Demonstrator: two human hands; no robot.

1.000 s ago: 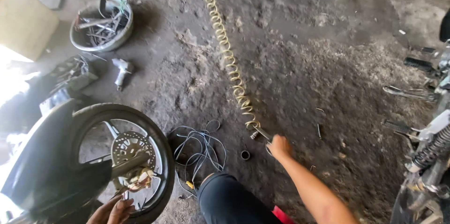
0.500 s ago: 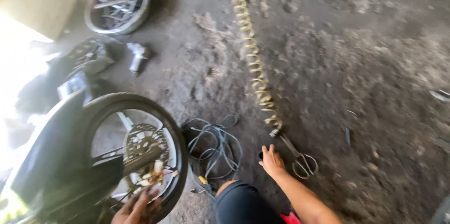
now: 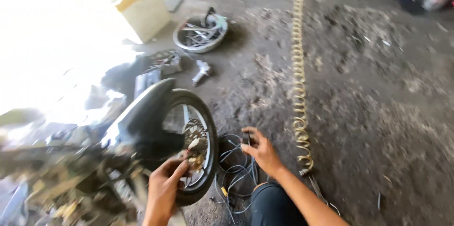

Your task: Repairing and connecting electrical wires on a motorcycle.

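The right hand [image 3: 261,151] has its fingers [image 3: 248,137] curled around a small dark part, too blurred to name, held just above the tangle of wires [image 3: 236,171] on the dirt floor [image 3: 378,112]. The left hand [image 3: 165,183] rests at the hub [image 3: 194,145] of the wheel [image 3: 189,145], fingers bent against the brassy centre piece; whether they pinch something there or only steady it I cannot tell.

Risks, as I judge them:
- The small part could slip from the right fingers. Falling into the wires or the loose dirt, it would be hard to find again.
- The left fingers lie close to the spokes and hub. If the wheel turns, they could be nipped.
- The wires lie beside the tyre and the knee [image 3: 272,207]. A shift of the leg could snag them and drag them under the wheel.
- The coiled hose [image 3: 298,88] runs across the floor and ends close by the right forearm. A sweep of the arm could catch its end fitting.
- Grit from the floor could get onto the hub if the part is set down and picked up again.

Further off sit a bowl of tools [image 3: 201,34] and a pale box [image 3: 144,10].
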